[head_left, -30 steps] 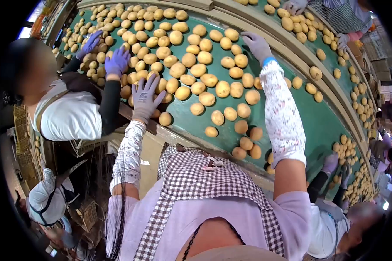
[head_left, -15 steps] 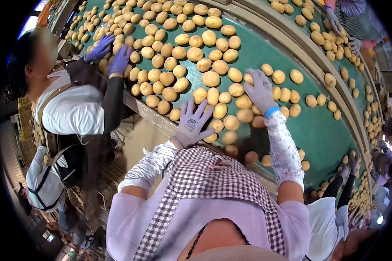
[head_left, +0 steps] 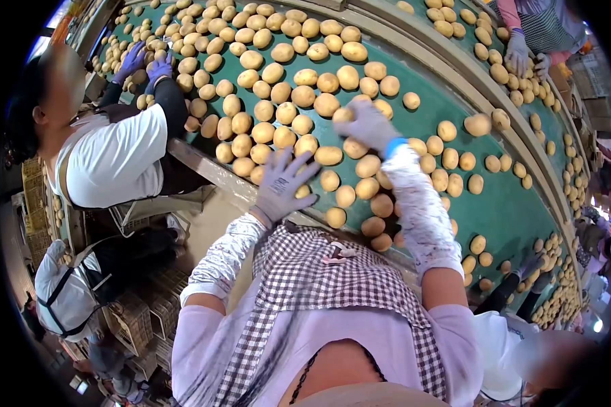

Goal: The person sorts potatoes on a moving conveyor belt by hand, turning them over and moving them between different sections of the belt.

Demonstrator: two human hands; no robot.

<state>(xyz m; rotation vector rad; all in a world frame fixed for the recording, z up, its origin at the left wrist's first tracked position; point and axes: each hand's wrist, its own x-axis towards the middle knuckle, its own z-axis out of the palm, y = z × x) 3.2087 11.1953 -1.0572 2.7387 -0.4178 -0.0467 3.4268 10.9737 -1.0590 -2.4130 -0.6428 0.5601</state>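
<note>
My left hand [head_left: 285,184], in a grey glove, is open with fingers spread at the near edge of the green conveyor belt [head_left: 523,210]. Its fingertips rest among potatoes, next to one potato [head_left: 329,180] on the right. Farther out over the belt, my right hand [head_left: 370,127] wears a matching glove and a blue wristband. Its fingers reach left against a potato [head_left: 342,116]; blur hides whether they grip it. Another potato [head_left: 355,147] lies just below that palm. Many pale yellow potatoes surround both hands.
On the left a co-worker's purple-gloved hand [head_left: 159,68] is among potatoes. Across the metal divider [head_left: 448,61] another person's gloved hand [head_left: 516,54] works over a second belt. At lower right a further person's gloved hand [head_left: 531,264] touches potatoes. Wicker baskets [head_left: 130,324] stand at lower left.
My right hand has swept left and a little away from me. My left hand has shifted slightly left. Potatoes around them have changed places, and the left co-worker's hands have moved left.
</note>
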